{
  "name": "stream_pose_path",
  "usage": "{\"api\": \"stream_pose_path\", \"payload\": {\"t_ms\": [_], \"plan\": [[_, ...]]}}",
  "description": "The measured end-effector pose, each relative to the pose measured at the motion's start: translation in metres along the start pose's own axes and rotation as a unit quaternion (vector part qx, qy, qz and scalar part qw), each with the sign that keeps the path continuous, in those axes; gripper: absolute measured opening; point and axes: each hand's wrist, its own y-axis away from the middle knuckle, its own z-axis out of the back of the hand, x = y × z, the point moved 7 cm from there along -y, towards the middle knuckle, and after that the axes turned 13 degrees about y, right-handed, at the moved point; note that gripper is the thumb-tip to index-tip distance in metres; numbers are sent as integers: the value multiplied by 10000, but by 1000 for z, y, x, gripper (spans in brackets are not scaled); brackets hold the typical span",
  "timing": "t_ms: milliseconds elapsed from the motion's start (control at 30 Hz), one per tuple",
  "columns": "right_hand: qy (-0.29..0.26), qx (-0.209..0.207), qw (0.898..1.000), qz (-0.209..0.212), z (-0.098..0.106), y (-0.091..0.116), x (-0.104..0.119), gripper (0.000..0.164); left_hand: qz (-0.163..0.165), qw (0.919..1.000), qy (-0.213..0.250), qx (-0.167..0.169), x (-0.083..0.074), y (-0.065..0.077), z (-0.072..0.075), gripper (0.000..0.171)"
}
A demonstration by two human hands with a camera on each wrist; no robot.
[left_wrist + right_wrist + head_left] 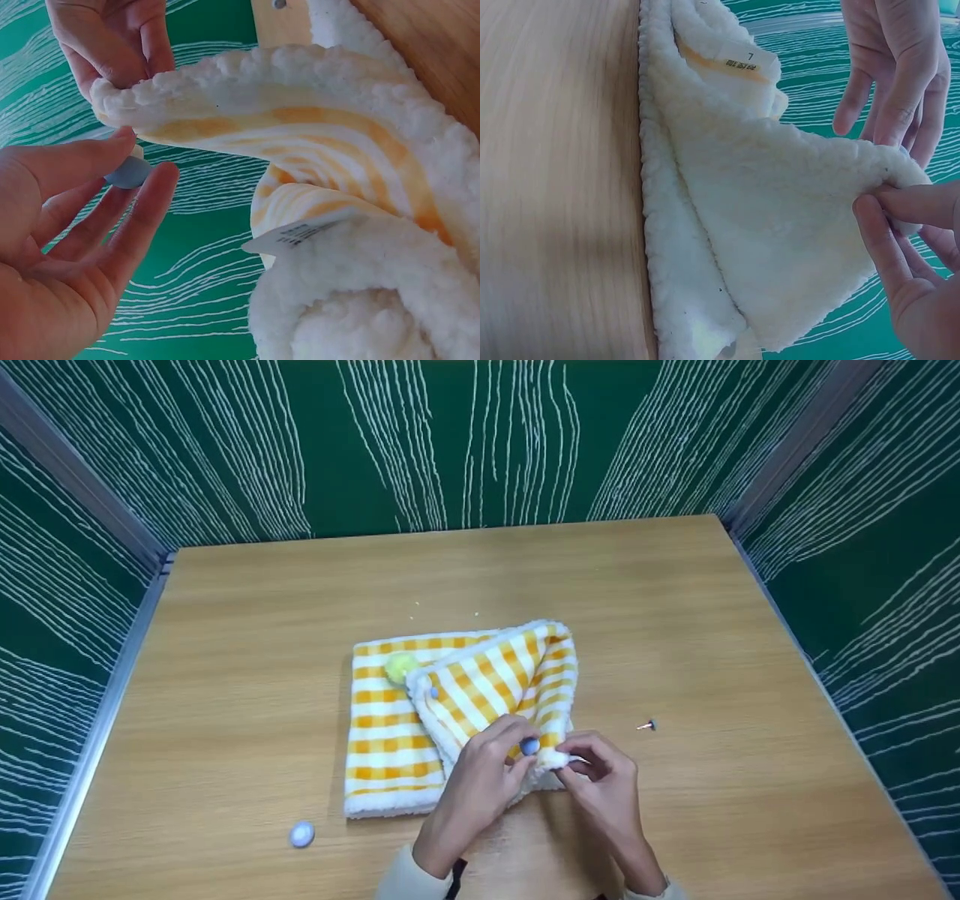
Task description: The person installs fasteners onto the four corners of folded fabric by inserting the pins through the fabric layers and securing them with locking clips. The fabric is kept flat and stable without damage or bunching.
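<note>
A yellow-and-white checked cloth (394,720) with a white fleecy lining (765,195) lies folded on the table, one flap turned up. The left hand (484,772) pinches a small round blue-grey cap (129,172) between thumb and fingers, close to the cloth's corner. That same corner is held by the right hand (604,776), thumb and fingertips pinching the fleece. Whatever sits under those fingertips is hidden. On the flap's edge shows a small blue round piece (433,693). A pale yellow-green fuzzy ball (401,667) lies on the cloth beside it.
A pale blue domed cap (301,834) lies on the wooden table (225,697) at the front left. To the right of the cloth is a small pin (646,725) with a dark head. Green walls (510,442) with white lines border the table.
</note>
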Motion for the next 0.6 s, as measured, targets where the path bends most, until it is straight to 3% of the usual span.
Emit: {"api": "stream_pose_path", "payload": {"t_ms": [267,600], "plan": [[75,14,9999,78,1,0,3,22,59,9999,62,112,2,0,-1,21],[209,48,9998,46,0,0,4,24,-144,9998,154,72,3,1,-7,20]]}}
